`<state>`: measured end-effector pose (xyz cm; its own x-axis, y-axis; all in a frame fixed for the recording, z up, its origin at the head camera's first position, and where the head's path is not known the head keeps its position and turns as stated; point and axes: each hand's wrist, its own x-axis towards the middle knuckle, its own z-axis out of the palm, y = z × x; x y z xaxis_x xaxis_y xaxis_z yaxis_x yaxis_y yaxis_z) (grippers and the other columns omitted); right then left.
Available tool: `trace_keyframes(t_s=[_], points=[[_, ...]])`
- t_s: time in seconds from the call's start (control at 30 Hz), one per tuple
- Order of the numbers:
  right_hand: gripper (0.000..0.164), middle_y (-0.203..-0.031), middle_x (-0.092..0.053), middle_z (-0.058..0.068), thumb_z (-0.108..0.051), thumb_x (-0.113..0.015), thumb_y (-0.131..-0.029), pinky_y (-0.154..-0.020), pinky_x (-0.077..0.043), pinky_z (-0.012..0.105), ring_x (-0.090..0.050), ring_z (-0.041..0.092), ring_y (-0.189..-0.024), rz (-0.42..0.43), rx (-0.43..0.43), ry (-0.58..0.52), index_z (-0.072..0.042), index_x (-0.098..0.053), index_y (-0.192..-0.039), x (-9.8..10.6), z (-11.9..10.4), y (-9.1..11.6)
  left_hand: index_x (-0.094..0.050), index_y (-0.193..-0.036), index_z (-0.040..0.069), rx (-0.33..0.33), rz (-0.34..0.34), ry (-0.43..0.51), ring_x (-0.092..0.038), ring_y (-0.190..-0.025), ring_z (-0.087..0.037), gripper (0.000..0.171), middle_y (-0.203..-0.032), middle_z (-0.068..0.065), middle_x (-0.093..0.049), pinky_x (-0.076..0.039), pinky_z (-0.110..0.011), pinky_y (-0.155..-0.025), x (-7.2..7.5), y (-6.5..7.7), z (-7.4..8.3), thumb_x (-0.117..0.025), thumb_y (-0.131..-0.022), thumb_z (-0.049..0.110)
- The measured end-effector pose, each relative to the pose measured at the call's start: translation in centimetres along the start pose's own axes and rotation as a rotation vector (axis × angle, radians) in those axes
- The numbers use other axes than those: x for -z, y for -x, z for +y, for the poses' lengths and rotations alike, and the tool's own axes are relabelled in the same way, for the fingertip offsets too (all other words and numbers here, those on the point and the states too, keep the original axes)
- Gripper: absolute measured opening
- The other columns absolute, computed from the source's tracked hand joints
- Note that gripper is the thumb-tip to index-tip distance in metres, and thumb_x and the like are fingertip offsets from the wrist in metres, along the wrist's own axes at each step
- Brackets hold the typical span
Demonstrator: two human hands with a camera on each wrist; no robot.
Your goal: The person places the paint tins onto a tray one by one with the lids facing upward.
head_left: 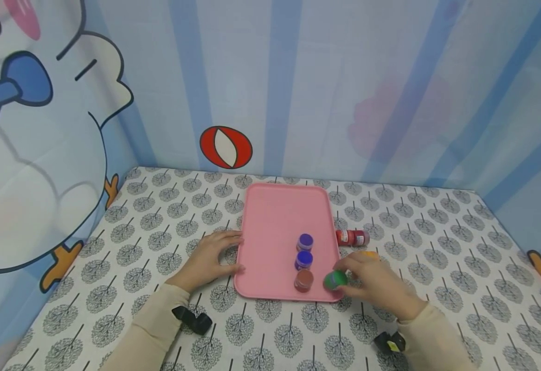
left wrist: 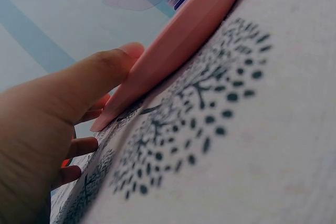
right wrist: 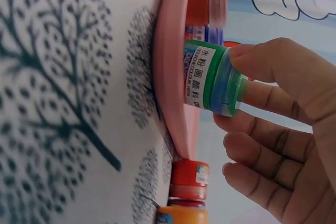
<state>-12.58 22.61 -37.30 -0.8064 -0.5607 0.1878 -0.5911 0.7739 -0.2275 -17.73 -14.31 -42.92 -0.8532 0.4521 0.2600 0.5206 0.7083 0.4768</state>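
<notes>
My right hand (head_left: 373,278) pinches a small green paint jar (head_left: 335,280) between thumb and fingers, at the front right corner of a pink tray (head_left: 270,216). In the right wrist view the jar's label (right wrist: 199,77) shows, and the jar is slightly tilted; whether its base touches the tray I cannot tell. My left hand (head_left: 207,260) touches the tray's left rim with relaxed fingers and the thumb. A purple jar (head_left: 305,241), a blue-violet jar (head_left: 304,259) and a reddish-brown jar (head_left: 304,280) stand in a column on the tray, left of the green one.
Just right of the tray, a red jar (head_left: 344,237) and a dark red jar (head_left: 361,237) are on the tree-patterned cloth (head_left: 419,288). A yellow-orange jar (head_left: 370,254) is partly hidden behind my right hand. A printed curtain (head_left: 317,93) hangs behind the table.
</notes>
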Motion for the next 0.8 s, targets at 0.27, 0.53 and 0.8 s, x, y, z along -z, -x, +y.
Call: trace_keyframes(t_s=[0.27, 0.53, 0.8], points=[[0.039, -0.090, -0.063, -0.006, -0.030, -0.079, -0.076, -0.059, -0.046, 0.014, -0.051, 0.002, -0.070, -0.073, -0.023, -0.007, -0.012, -0.066, -0.107, -0.45, -0.41, -0.20, -0.059, -0.130, 0.012, -0.004, -0.001, -0.005, -0.045, -0.134, -0.032, 0.065, -0.143, -0.006, -0.053, -0.032, -0.058, -0.111, -0.12, 0.00, -0.07, -0.076, -0.076, 0.044], [0.039, -0.093, -0.065, -0.005, -0.032, -0.077, -0.077, -0.060, -0.046, 0.015, -0.052, 0.002, -0.071, -0.076, -0.017, 0.017, -0.013, -0.067, -0.109, -0.50, -0.52, -0.27, -0.059, -0.130, 0.012, 0.000, -0.002, -0.005, -0.045, -0.134, -0.033, 0.066, -0.143, -0.007, -0.053, -0.031, -0.059, -0.112, -0.09, 0.05, 0.04, -0.077, -0.075, 0.044], [0.037, -0.090, -0.062, -0.006, -0.031, -0.076, -0.079, -0.060, -0.046, 0.015, -0.051, 0.001, -0.070, -0.092, -0.025, -0.009, -0.012, -0.067, -0.109, -0.61, -0.65, -0.42, -0.059, -0.130, 0.012, -0.011, 0.008, -0.011, -0.046, -0.133, -0.032, 0.066, -0.143, -0.006, -0.053, -0.033, -0.058, -0.111, -0.05, 0.05, -0.08, -0.076, -0.076, 0.045]])
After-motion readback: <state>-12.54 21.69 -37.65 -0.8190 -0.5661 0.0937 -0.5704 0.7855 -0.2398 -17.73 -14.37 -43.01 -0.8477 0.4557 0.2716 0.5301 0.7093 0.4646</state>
